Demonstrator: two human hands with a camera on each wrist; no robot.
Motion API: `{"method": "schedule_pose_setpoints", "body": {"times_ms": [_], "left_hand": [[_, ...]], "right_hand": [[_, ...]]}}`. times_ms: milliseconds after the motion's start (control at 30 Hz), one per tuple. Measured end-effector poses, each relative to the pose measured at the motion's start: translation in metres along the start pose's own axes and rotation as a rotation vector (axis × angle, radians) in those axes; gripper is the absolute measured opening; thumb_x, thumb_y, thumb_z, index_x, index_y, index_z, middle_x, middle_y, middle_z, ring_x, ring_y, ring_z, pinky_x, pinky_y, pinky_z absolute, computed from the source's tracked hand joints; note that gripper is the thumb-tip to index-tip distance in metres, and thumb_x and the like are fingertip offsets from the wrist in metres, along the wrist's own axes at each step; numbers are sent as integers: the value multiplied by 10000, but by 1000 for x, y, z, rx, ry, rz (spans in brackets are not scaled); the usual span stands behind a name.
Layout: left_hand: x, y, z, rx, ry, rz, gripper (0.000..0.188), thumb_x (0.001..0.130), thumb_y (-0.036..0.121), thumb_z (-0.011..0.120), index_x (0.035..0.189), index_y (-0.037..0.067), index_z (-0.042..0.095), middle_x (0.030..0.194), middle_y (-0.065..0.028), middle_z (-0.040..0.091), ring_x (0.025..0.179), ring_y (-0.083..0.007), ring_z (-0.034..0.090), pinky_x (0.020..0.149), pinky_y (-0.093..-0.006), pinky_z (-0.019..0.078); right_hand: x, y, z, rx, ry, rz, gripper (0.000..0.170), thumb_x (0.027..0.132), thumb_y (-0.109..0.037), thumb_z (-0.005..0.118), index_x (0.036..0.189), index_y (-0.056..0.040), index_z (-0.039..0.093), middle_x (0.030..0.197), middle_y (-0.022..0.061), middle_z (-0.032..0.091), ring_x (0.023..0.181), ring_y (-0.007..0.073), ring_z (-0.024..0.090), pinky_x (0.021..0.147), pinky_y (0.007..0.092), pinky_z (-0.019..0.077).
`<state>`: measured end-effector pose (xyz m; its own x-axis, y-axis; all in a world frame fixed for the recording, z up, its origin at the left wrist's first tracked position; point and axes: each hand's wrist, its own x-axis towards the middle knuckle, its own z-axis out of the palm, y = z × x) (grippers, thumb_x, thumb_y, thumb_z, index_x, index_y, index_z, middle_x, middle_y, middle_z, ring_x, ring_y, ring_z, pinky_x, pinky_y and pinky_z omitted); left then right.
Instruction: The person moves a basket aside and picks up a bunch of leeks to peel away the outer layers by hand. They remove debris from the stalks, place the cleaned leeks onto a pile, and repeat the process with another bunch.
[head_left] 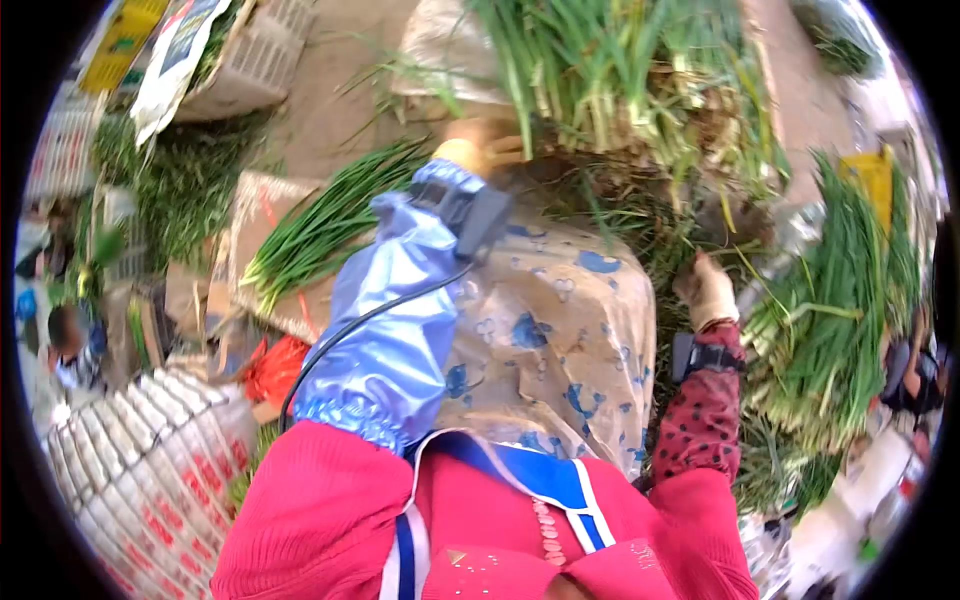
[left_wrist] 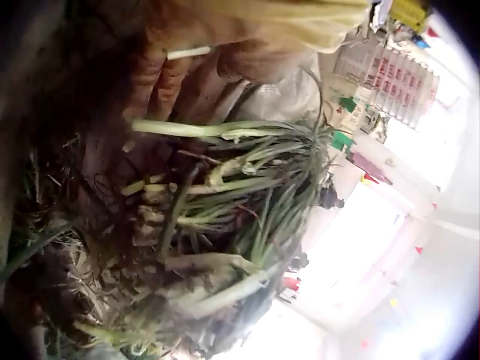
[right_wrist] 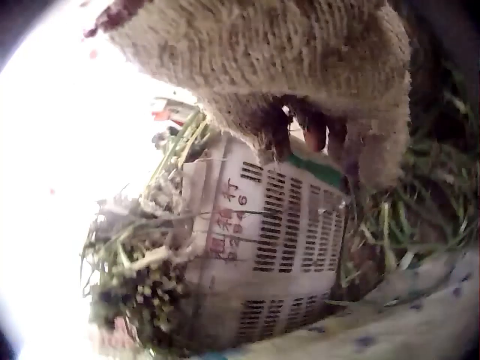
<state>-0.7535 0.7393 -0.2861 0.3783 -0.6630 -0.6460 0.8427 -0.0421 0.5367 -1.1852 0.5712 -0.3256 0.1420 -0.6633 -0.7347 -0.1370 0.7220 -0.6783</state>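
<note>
Blurred in the head view, the left hand (head_left: 485, 145) reaches to the root end of a large pile of green onions (head_left: 610, 90). The left wrist view shows its gloved fingers (left_wrist: 161, 86) extended beside white stalks (left_wrist: 176, 129), with a short pale stalk piece across them; a firm grip is not visible. Low over loose leaves and trimmings, the right hand (head_left: 707, 290) wears a knitted glove (right_wrist: 300, 60). Its bare fingertips bend loosely, and nothing is clearly held. A separate onion bunch (head_left: 330, 220) lies on a board left of the left hand.
A patterned plastic cover (head_left: 560, 340) spreads between the arms. More onions (head_left: 830, 310) stand at the right beside a slatted crate (right_wrist: 277, 225). Another white crate (head_left: 150, 470) is at lower left, near a red bag (head_left: 277, 370). A cable runs along the left sleeve.
</note>
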Motion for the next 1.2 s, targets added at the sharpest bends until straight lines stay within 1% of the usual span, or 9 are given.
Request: {"method": "schedule_pose_setpoints", "body": {"times_ms": [133, 367, 600, 667, 867, 900, 1033, 1100, 1200], "left_hand": [[-52, 25, 21, 152, 253, -67, 455, 1000, 146, 398, 1395, -28, 256, 1169, -276, 569, 948, -380, 650, 730, -541, 577], [-99, 21, 3, -8, -566, 130, 359, 943, 259, 573, 1215, 27, 544, 901, -122, 680, 645, -149, 604, 593, -311, 523], [-77, -1, -10, -70, -175, 96, 338, 931, 187, 600, 1245, 82, 531, 1000, -132, 663, 781, -228, 654, 699, -372, 567], [-65, -2, -13, -64, -128, 163, 351, 924, 204, 614, 1238, 68, 535, 1002, -133, 659, 808, -234, 654, 709, -377, 566], [-75, 7, -3, -19, -242, 16, 288, 911, 208, 632, 1096, -11, 604, 1038, -179, 662, 847, -267, 655, 789, -431, 545], [-76, 8, -5, 51, -274, 0, 277, 915, 198, 624, 1088, -17, 604, 1021, -175, 666, 850, -264, 655, 787, -420, 546], [-67, 4, -8, 241, -85, 194, 245, 927, 206, 608, 1072, 9, 606, 818, -124, 682, 622, -165, 604, 511, -284, 469], [-70, 6, -5, 477, 108, 130, 278, 945, 273, 585, 1067, 23, 603, 667, -65, 634, 347, -77, 360, 313, -247, 266], [-71, 10, -4, 475, -50, 56, 320, 971, 322, 533, 1060, 25, 612, 612, -38, 594, 316, -74, 284, 301, -257, 237]], "right_hand": [[-108, -40, 40, -602, 83, -113, 329, 880, -238, 582, 1112, -7, 620, 750, 31, 558, 664, 134, 531, 640, 285, 479], [-202, -122, 200, -1117, -525, -527, 407, 845, -295, 563, 1038, 55, 639, 917, 210, 678, 853, 307, 658, 768, 358, 499], [-108, -65, 324, -1302, -222, -543, 410, 839, -331, 531, 992, 23, 670, 1001, 242, 655, 967, 391, 628, 859, 432, 492], [-95, -55, 332, -1454, -387, -818, 392, 829, -308, 560, 1018, 19, 667, 1020, 238, 654, 1012, 384, 609, 883, 410, 481], [-186, -69, 325, -760, -631, 17, 233, 830, -177, 578, 1011, -75, 685, 807, 56, 658, 642, 139, 594, 609, 264, 485], [-146, -40, 315, -932, -758, -380, 258, 854, -236, 563, 1010, -71, 686, 856, 128, 684, 692, 219, 644, 656, 324, 515], [-176, -80, 316, -1300, -326, -658, 382, 920, -348, 488, 999, -23, 671, 984, 247, 651, 906, 366, 653, 808, 443, 515], [-139, -74, 320, -1521, -121, -753, 267, 910, -247, 503, 1018, -79, 681, 948, 212, 653, 964, 334, 643, 820, 402, 525], [-110, -79, 336, -1764, -190, -928, 207, 852, -145, 544, 962, -69, 702, 932, 189, 672, 934, 328, 655, 807, 405, 532]]}}
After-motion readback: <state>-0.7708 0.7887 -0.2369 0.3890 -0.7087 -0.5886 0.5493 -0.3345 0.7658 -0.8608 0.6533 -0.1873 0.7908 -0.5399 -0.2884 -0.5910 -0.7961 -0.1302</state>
